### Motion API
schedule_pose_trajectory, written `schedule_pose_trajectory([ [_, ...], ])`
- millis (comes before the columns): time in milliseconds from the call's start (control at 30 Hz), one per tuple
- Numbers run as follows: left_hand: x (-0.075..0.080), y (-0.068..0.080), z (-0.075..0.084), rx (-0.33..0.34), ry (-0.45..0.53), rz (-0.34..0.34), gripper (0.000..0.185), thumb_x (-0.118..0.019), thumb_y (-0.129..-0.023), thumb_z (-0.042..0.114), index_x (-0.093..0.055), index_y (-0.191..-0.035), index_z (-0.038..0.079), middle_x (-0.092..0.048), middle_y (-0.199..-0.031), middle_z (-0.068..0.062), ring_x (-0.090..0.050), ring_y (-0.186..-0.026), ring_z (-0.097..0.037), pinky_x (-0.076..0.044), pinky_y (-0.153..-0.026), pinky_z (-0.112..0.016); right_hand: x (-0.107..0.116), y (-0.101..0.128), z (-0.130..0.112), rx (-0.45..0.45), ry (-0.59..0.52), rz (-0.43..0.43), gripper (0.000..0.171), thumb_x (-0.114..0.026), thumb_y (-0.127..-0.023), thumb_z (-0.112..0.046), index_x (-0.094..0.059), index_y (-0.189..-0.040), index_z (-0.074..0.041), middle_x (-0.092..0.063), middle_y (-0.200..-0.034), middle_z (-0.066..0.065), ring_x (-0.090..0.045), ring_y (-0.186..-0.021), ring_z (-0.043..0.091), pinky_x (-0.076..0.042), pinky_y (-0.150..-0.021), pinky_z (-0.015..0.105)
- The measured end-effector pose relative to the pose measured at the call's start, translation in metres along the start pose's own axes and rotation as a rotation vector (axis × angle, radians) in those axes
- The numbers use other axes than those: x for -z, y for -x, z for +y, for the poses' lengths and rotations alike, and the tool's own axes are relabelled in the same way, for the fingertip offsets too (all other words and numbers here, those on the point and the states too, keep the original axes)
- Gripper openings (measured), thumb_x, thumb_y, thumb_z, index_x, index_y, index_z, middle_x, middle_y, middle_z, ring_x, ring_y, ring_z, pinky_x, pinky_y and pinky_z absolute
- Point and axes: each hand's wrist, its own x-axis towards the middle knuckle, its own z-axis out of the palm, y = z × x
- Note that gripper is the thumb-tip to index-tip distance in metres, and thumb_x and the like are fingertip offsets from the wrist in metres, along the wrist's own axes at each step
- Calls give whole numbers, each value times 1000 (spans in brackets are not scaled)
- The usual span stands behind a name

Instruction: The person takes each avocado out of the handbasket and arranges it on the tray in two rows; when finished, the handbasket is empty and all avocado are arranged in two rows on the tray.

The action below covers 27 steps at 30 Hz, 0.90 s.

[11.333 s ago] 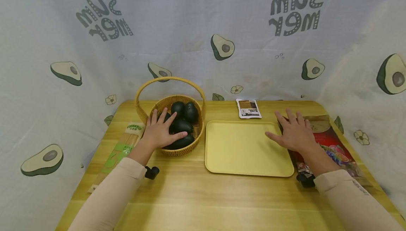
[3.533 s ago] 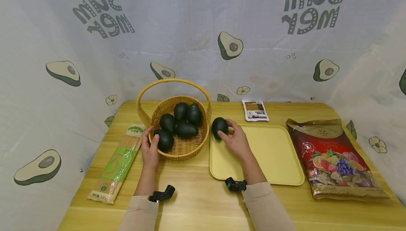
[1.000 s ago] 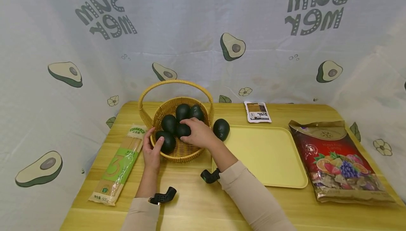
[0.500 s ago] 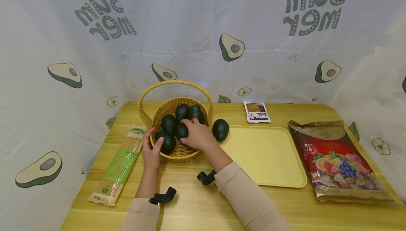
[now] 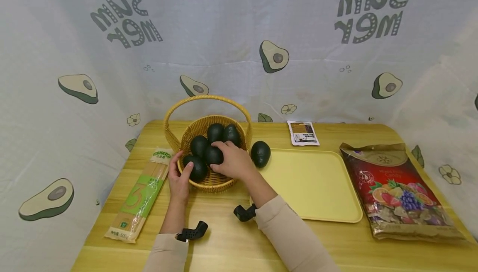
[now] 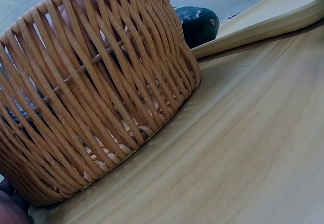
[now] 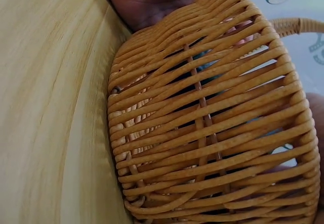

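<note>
My right hand (image 5: 235,161) reaches over the front right rim of the wicker basket (image 5: 213,187) and grips a dark avocado (image 5: 214,155) between thumb and fingers. At the basket's left side, my left hand (image 5: 179,183) holds the rim, thumb on top beside the front avocado (image 5: 196,169), fingers around the outside. In the right wrist view that left hand (image 7: 157,1) lies against the woven wall. Several avocados sit in the basket. One more avocado (image 5: 260,154) rests at the back left corner of the yellow tray (image 5: 313,185).
A pack of noodles (image 5: 142,195) lies left of the basket. To the right of the tray is a red candy bag (image 5: 399,193). A small white packet (image 5: 303,133) lies behind the tray. The tall basket handle (image 5: 207,97) arches above the avocados.
Both hands were spread open at first. My right hand then set one avocado at the tray's left edge, returned to the basket and took hold of another, which has barely moved since.
</note>
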Motion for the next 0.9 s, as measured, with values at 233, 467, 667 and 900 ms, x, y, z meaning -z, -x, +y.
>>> schedule_pose_trajectory([
  [233,-2,2,2,7,-2,-8,51,-59,-97,6,-46,-146,2,-42,-153,-3,-38,-144,-19,-41,-102,-14,5,13,4,62,-231,145,68,-78,-87,-41,-51,-148,-27,-58,-140,5,-65,-114,27,-57,-90,44],
  [467,-4,3,1,-8,11,0,49,-59,-97,4,-47,-145,0,-44,-150,-2,-36,-145,-20,-40,-103,-14,17,34,6,109,-451,244,68,-82,-86,-28,-52,-148,-24,-53,-142,8,-65,-103,26,-60,-76,32],
  [667,-4,2,1,-5,17,11,47,-58,-97,5,-49,-143,1,-41,-153,-5,-33,-147,-21,-40,-101,-14,32,53,13,139,-468,288,67,-82,-86,-23,-52,-147,-24,-55,-135,8,-61,-97,22,-58,-72,30],
  [900,-2,2,1,13,20,12,49,-58,-98,4,-46,-145,0,-40,-155,-4,-31,-149,-18,-40,-101,-14,52,71,33,118,-528,330,68,-82,-86,-16,-52,-147,-19,-55,-135,13,-63,-113,29,-61,-79,37],
])
